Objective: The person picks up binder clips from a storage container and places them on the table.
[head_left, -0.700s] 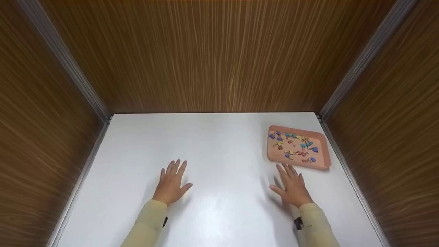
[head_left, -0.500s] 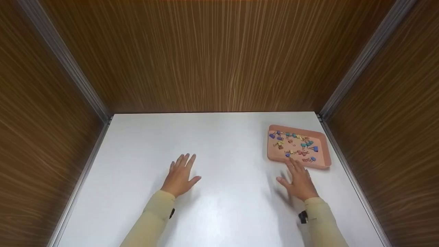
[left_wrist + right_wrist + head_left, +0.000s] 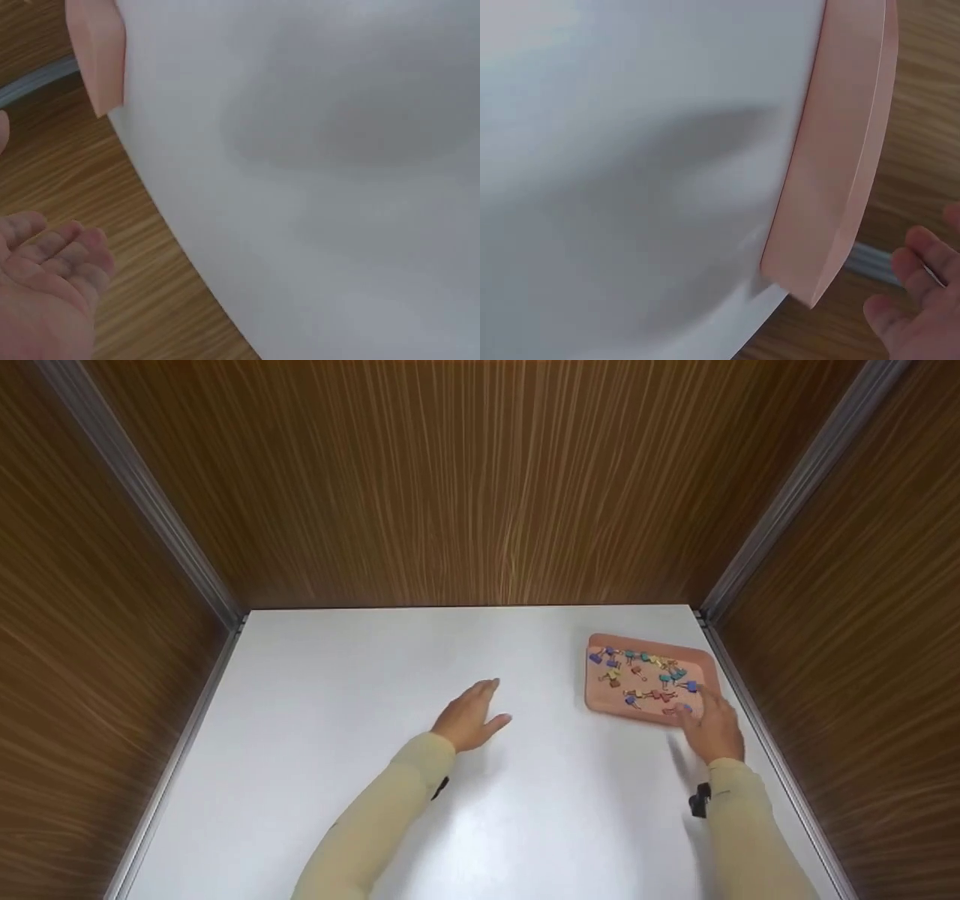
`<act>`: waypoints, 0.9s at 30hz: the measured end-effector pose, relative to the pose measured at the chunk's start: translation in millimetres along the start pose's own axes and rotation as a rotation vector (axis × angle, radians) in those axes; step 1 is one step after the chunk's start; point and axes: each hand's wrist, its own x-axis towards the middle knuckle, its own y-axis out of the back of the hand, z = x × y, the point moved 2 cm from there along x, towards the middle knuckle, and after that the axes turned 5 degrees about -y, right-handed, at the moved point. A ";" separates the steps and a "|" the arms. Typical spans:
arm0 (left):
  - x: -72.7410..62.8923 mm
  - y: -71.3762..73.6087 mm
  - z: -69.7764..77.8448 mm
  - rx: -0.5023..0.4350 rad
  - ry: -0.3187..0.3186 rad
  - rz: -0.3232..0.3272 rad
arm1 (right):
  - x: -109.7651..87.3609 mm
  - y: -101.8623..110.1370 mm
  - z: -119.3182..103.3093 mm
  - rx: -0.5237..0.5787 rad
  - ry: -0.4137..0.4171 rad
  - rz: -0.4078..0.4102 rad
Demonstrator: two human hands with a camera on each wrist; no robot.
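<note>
A shallow pink tray (image 3: 651, 643) sits at the table's back right, with several small binder clips (image 3: 654, 695) in blue, teal, yellow and red scattered inside. My right hand (image 3: 715, 733) is at the tray's front right corner; thumb and fingers overlap the rim near a blue binder clip (image 3: 691, 686). In the right wrist view that hand (image 3: 926, 307) has its fingers spread beside the outer tray wall (image 3: 829, 157), holding nothing. My left hand (image 3: 463, 721), empty with fingers extended, hovers over the middle of the table, left of the tray.
The white tabletop (image 3: 360, 660) runs back to a wood-grain panel (image 3: 465, 495). Wood-grain side panels with metal edge rails (image 3: 780, 765) enclose it left and right; the right rail is close to the right hand.
My right hand has moved right and forward from the tray's front to its front right corner. My left hand has moved right and forward toward the tray. The tray stays about where it was.
</note>
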 end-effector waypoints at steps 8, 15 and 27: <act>50.7 -26.8 27.9 -0.059 0.068 -0.070 | 21.7 15.0 35.1 -0.128 -0.211 -0.025; 79.8 -50.3 52.8 -0.012 0.066 -0.103 | 26.0 19.3 51.8 -0.122 -0.304 -0.005; 96.3 -77.6 78.9 0.136 0.040 -0.197 | 36.7 -4.7 58.1 -0.134 -0.295 -0.021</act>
